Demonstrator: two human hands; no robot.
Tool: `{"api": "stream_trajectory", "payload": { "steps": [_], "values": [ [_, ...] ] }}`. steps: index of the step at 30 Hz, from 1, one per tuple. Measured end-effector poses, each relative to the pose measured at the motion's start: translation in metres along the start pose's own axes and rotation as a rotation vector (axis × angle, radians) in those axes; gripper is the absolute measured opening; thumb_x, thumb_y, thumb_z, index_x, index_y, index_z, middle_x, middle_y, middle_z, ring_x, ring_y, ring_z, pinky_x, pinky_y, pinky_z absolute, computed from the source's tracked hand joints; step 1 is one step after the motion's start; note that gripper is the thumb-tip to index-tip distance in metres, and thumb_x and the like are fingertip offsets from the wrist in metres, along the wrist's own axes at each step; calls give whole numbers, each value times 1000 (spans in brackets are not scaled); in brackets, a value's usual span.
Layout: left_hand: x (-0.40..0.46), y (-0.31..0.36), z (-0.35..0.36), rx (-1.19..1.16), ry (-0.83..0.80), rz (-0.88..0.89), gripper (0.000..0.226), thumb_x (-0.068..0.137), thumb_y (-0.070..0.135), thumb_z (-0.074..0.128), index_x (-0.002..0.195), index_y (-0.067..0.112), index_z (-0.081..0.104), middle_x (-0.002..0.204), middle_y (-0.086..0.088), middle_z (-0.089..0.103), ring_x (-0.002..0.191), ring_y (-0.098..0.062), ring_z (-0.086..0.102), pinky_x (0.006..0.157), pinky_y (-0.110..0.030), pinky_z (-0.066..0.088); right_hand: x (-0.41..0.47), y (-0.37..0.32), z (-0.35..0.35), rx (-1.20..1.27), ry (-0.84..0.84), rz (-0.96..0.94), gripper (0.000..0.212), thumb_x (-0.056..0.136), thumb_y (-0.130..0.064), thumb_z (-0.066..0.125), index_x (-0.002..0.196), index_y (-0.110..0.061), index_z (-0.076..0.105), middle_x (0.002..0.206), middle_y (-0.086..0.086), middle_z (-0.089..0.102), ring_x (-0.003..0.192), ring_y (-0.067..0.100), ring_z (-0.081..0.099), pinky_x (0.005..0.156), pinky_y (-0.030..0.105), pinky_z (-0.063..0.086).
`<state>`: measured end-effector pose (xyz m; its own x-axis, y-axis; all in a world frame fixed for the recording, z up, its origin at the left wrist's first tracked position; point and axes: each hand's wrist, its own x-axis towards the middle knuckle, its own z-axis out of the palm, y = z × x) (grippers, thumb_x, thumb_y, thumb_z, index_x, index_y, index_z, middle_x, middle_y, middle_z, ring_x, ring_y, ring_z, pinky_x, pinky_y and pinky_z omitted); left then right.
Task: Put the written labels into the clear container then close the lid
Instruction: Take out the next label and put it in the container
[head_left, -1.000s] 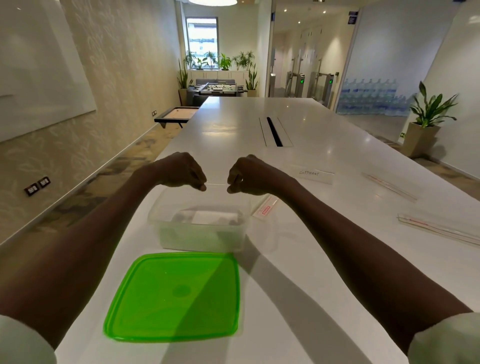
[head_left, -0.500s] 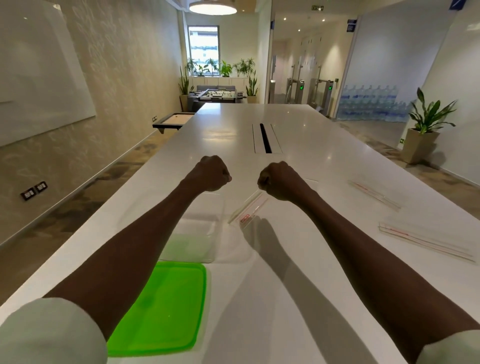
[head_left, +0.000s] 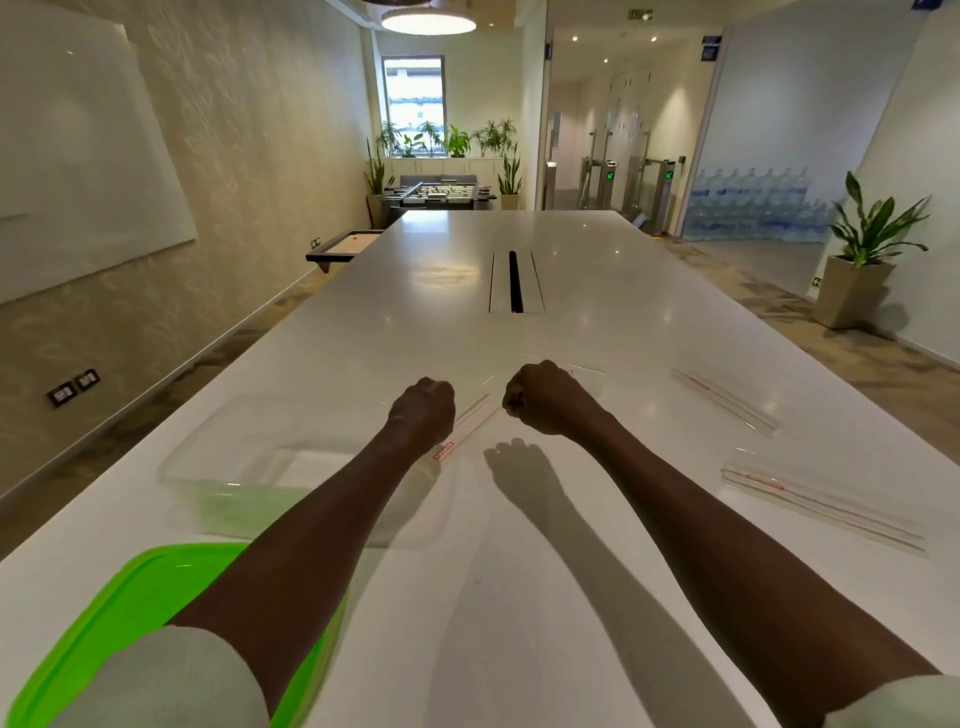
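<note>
Left hand (head_left: 423, 410), right hand (head_left: 540, 397) fisted above table (head_left: 597, 291); grip contents unclear. Clear container (head_left: 208, 467) open.

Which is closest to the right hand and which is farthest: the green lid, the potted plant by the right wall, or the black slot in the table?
From the right hand, in the head view:
1. The black slot, straight ahead in the table's middle.
2. The green lid, near the table's front edge on the left.
3. The potted plant, on the floor far to the right.
</note>
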<state>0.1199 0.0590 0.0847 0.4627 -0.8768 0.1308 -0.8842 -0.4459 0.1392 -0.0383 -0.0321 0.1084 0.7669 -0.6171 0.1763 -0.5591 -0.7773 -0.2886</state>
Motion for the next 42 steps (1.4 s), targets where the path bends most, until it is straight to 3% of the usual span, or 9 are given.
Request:
{"api": "stream_trajectory", "payload": {
  "steps": [6,13,21,25,29,32,33,38,42],
  "values": [
    [-2,0,18,112,17,-56,20,85,2,50,102,4,61,110,-18,62,102,-36,64,81,-39,53,7,17,9,46,13,21,17,87,-9,62,94,-10,77,98,12,75,89,28,71,81,40,59],
    [-5,5,27,176,53,-94,12,82,0,58,90,8,63,96,-12,68,87,-29,69,64,-32,49,28,15,30,124,60,28,17,90,-13,62,98,-6,75,97,17,74,82,30,72,79,38,59],
    [-8,2,30,215,146,-61,7,89,6,56,88,8,62,95,-12,69,85,-27,69,61,-29,45,62,-3,46,262,56,57,26,89,-17,66,113,-8,71,119,16,69,108,31,66,94,38,53],
    [-10,4,31,287,173,-8,8,87,6,58,84,10,64,90,-9,70,81,-25,69,60,-29,41,71,-7,54,339,-12,137,25,90,-19,65,104,1,73,110,18,72,104,31,67,90,39,55],
    [-17,12,27,313,187,31,10,76,5,68,70,11,65,71,-8,68,62,-24,67,51,-26,37,73,-4,66,479,31,291,27,86,-20,69,99,3,71,103,19,72,97,33,69,87,40,56],
    [-24,18,26,362,268,54,31,44,4,82,42,18,54,42,0,54,33,-17,54,40,-18,26,69,-3,72,670,90,451,19,77,-6,71,90,7,71,90,22,74,87,35,72,83,47,59],
    [-24,19,28,379,278,38,32,43,6,83,42,19,54,41,1,53,33,-16,53,40,-18,24,68,-3,74,743,111,503,17,74,-1,70,88,9,71,86,23,74,83,36,73,79,49,60],
    [-24,16,47,245,259,74,14,84,18,61,69,17,61,72,-4,67,65,-26,65,53,-27,33,57,2,76,967,173,688,14,73,6,68,86,7,71,86,21,72,76,34,73,75,47,62],
    [-25,19,48,-71,367,54,34,90,44,52,83,16,71,83,-5,73,80,-29,67,62,-32,48,45,6,71,1009,161,730,16,76,10,64,91,9,67,87,20,69,73,33,73,67,46,63]
  ]
}}
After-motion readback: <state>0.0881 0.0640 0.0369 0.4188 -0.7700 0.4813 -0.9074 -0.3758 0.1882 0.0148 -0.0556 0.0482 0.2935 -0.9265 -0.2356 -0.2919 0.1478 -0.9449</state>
